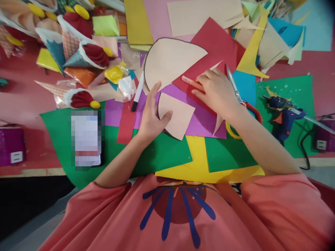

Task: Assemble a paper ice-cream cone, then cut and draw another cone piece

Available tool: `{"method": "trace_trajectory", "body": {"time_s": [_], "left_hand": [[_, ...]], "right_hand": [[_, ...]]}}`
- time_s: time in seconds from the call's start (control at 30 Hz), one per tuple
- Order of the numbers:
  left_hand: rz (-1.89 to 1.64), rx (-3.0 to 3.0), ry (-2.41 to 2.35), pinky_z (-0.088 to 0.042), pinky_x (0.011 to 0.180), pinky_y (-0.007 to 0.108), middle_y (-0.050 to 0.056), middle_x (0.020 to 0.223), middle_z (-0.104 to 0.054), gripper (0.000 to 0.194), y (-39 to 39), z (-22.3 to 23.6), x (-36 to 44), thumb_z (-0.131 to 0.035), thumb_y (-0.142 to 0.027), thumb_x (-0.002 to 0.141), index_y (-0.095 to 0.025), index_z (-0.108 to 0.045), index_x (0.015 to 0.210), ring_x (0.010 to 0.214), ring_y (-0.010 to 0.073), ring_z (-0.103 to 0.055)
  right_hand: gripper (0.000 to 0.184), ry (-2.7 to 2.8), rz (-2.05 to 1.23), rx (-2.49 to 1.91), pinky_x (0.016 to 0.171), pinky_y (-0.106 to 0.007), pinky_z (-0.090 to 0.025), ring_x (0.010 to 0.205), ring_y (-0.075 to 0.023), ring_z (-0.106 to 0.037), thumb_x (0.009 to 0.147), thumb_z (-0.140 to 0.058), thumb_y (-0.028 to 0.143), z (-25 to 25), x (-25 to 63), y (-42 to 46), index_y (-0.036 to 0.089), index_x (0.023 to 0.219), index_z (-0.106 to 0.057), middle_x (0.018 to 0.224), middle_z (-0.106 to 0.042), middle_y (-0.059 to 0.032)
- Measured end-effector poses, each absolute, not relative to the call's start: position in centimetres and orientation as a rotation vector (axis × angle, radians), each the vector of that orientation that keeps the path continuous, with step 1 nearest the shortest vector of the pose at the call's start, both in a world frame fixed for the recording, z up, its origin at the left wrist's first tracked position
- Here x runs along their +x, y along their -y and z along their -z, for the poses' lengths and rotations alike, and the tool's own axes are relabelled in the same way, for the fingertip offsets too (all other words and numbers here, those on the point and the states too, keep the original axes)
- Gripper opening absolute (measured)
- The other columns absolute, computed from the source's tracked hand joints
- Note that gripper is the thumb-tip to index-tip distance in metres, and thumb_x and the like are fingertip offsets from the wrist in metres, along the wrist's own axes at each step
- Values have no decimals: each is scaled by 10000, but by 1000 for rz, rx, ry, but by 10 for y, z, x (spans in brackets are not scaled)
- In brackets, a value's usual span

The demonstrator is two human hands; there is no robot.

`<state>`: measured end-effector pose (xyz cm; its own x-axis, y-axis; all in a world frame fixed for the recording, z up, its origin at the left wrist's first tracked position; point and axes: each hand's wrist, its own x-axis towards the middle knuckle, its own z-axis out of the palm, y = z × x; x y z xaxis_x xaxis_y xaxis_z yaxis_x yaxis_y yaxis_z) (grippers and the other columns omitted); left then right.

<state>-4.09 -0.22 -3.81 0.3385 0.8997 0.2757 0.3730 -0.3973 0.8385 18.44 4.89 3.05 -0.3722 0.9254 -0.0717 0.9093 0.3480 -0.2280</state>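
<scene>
My left hand is open, its thumb over a small beige paper piece with one dark curved edge. Its fingertips reach the lower edge of a larger beige paper cut-out, a wedge shape with a dark outline along its round side. In my right hand, curled fingers and thumb close on a slim orange stick with a pale end. Red paper lies under that hand. Beside its wrist are scissors with red and yellow handles, partly hidden by the forearm.
Left of my left hand lie a white marker and a phone with a blurred screen. Fabric-like cones crowd the upper left. Paper scraps pile at the upper right. A blue glue gun rests on green paper.
</scene>
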Motion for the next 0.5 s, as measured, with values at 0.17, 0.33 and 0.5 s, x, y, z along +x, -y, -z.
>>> {"method": "trace_trajectory", "body": {"time_s": [0.17,0.33,0.5], "left_hand": [[-1068,1853,-1115,-462,1065,458,96,1568,-226,760,0,40,-39,-599,-475,871,-369,-140,1468,1486,326,-171],[-1070,1788,-1142,-509,1017,446,112,1516,-342,752,3,33,-35,-600,-536,861,-349,-166,1446,1449,337,-276],[-1395,1836,-1346,-387,1159,477,6,1443,-471,580,8,21,-37,-615,-460,884,-319,-357,1384,1378,283,-413]], "right_hand": [[130,2284,-561,-1801,870,-421,-488,1029,-280,-606,948,-439,305,-27,185,-57,208,903,-512,1009,-647,-115],[120,1800,-911,-1458,908,-279,-514,926,-117,-616,972,-383,342,-52,204,-47,240,1020,-423,1017,-608,-45],[160,1605,-732,-1488,904,-304,-512,958,-147,-628,980,-332,371,-62,224,-39,274,1006,-457,1034,-641,-49]]}}
